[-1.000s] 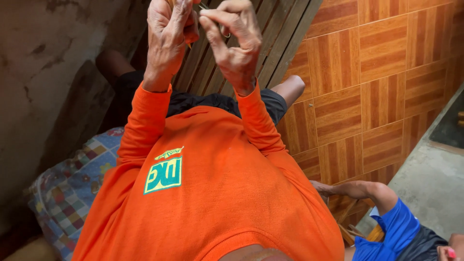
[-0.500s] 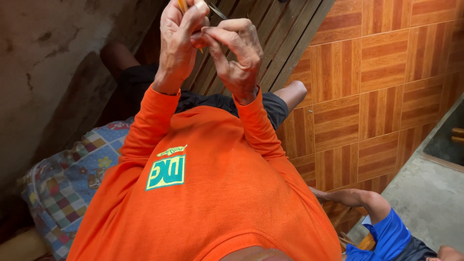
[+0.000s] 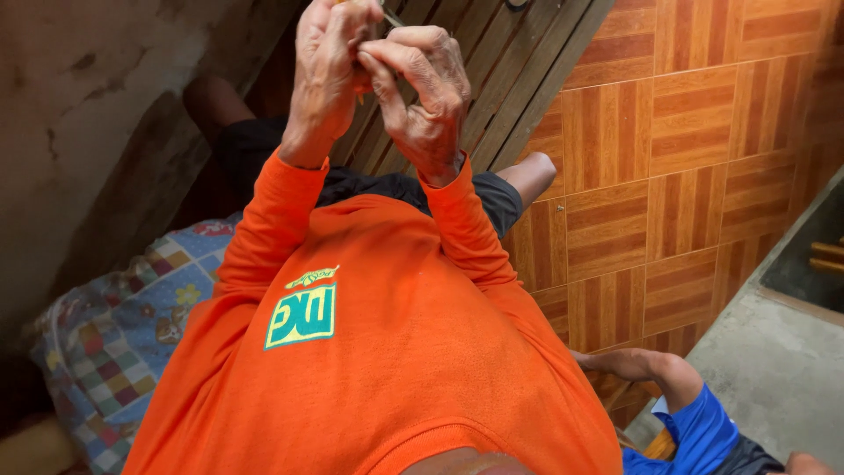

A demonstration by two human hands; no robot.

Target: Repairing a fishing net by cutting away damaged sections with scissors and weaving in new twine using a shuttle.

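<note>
Head view, looking down the chest. Left hand (image 3: 327, 75) and right hand (image 3: 426, 97) raised together near the top edge, fingertips pinched on a small thin item (image 3: 387, 13) between them, mostly hidden and cut off by the frame; kind impossible to tell. Both hands closed around it, touching each other. Orange long-sleeved shirt (image 3: 369, 352) filling the middle, dark shorts (image 3: 387, 185) beyond it. Dark wooden slats (image 3: 519, 62) behind the hands, leaning over a wood-pattern tiled floor (image 3: 686, 176). Patchwork cushion (image 3: 123, 334) at lower left, beside a rough wall (image 3: 97, 114). Another person's arm in a blue sleeve (image 3: 694, 427) at lower right, hand (image 3: 629, 362) near the floor.
</note>
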